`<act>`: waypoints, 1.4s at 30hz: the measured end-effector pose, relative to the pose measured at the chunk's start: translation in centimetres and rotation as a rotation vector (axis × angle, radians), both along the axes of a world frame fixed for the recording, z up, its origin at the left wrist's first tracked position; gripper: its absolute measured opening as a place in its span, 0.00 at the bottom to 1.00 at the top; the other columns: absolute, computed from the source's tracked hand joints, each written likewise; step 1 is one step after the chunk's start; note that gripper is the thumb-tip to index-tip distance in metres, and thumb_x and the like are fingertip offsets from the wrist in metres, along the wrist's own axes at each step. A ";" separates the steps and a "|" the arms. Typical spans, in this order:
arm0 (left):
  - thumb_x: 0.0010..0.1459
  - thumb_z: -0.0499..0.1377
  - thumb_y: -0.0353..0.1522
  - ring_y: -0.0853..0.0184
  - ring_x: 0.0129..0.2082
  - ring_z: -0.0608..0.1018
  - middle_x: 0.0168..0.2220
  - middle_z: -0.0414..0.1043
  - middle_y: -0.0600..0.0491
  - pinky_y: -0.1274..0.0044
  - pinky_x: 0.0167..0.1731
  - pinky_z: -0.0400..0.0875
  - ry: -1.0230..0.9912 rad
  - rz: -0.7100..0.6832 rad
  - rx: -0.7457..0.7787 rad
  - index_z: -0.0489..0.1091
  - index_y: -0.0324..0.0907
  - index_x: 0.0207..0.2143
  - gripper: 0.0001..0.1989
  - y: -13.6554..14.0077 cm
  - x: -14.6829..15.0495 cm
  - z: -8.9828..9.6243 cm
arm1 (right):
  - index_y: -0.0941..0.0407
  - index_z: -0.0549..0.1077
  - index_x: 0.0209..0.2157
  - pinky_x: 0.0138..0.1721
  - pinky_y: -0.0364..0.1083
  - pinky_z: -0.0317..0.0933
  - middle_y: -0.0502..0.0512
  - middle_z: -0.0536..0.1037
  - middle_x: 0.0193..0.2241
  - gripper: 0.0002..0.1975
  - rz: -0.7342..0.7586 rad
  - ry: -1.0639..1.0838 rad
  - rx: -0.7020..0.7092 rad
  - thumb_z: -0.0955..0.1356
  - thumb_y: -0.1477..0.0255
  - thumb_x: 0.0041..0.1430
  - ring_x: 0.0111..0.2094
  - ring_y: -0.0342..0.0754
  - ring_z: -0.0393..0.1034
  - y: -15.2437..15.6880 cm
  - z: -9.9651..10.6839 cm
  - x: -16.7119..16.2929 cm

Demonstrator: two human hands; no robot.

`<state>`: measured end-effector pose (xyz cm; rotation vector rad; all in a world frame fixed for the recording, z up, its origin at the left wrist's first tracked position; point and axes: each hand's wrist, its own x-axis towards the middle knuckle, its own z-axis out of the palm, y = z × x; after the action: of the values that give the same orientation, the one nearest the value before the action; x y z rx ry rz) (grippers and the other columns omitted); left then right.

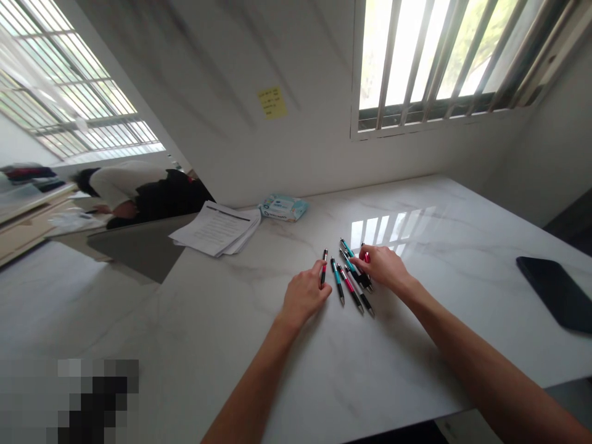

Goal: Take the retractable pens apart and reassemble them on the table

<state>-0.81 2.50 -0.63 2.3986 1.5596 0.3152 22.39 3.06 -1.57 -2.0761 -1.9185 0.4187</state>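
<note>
Pinching one red pen (324, 271) (three teal pens (338, 282) nearby): left grip (303, 292).

The pens (350, 288) look plastic, the tabletop (346, 364) glossy.

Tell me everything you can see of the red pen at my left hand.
The red pen is slim, with a red barrel, a black lower section and a dark, shiny top end; it looks like plastic with some metal. Its top end points away from you. Fingers of your left hand close about it, hiding its writing tip. It sits left of the other pens, over the white marbled table. Whether it lies flat or is slightly raised, I can't tell.
</note>
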 end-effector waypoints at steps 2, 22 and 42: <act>0.58 0.57 0.31 0.59 0.31 0.79 0.30 0.78 0.55 0.74 0.31 0.64 -0.035 -0.041 -0.060 0.67 0.51 0.59 0.26 -0.5 0.1 0.3 | 0.53 0.79 0.36 0.32 0.45 0.58 0.58 0.82 0.31 0.18 -0.032 -0.016 -0.018 0.67 0.54 0.65 0.33 0.53 0.76 -0.2 0.0 -0.4; 0.67 0.56 0.39 0.55 0.50 0.78 0.52 0.77 0.44 0.65 0.55 0.68 -0.241 -0.077 -0.099 0.53 0.42 0.71 0.33 -1.6 2.0 -0.2 | 0.57 0.70 0.59 0.43 0.50 0.62 0.68 0.79 0.47 0.33 -0.034 -0.020 -0.039 0.65 0.46 0.65 0.48 0.61 0.75 -1.0 1.1 0.1; 0.62 0.56 0.31 0.60 0.48 0.79 0.50 0.77 0.47 0.68 0.48 0.75 -0.311 -0.019 0.039 0.68 0.42 0.61 0.24 1.5 -1.3 0.0 | 0.61 0.72 0.47 0.37 0.48 0.62 0.67 0.79 0.43 0.14 0.229 -0.110 -0.135 0.66 0.82 0.58 0.44 0.60 0.77 -3.2 1.1 -6.1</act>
<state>-2.07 4.01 -0.66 2.2576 1.4007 0.6840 16.34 -0.10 -0.46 -2.0032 -2.2630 0.5058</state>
